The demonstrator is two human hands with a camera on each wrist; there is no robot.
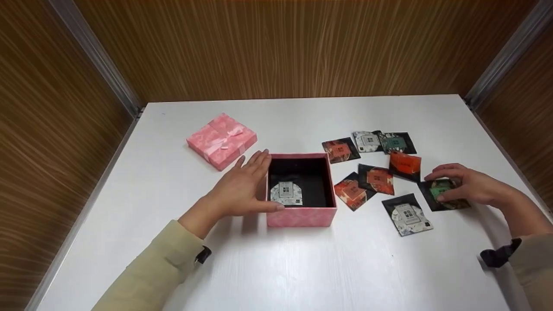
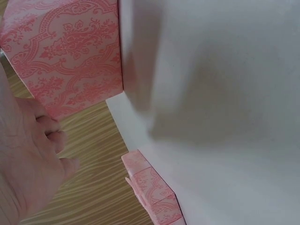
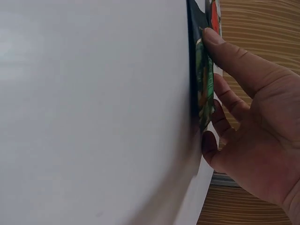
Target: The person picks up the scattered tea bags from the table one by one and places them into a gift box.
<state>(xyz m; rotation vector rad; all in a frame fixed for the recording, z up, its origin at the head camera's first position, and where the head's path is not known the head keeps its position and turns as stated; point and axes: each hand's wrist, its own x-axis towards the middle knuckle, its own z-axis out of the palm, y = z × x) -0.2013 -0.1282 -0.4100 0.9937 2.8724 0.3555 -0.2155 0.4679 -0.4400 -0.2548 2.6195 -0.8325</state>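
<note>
A pink patterned box (image 1: pixel 302 217), dark inside, stands upright with one white-labelled sachet (image 1: pixel 286 193) lying in it. My left hand (image 1: pixel 237 185) rests against its left side, fingers straight at the far corner and thumb along the near rim. In the left wrist view those fingers lie close to the box's wall (image 2: pixel 75 56). At the right, my right hand (image 1: pixel 471 185) holds a flat black sachet with a green label (image 1: pixel 437 190) between thumb and curled fingers. The right wrist view shows this sachet (image 3: pixel 205 89) edge-on, low over the table.
The box's pink lid (image 1: pixel 222 140), with a bow, lies at the back left. Between box and right hand are several sachets: red-labelled ones (image 1: pixel 354 192), a bright orange one (image 1: pixel 405 165), a green one (image 1: pixel 395 143) and white ones (image 1: pixel 408 214). Wood-grain panels (image 1: pixel 276 47) border the white table.
</note>
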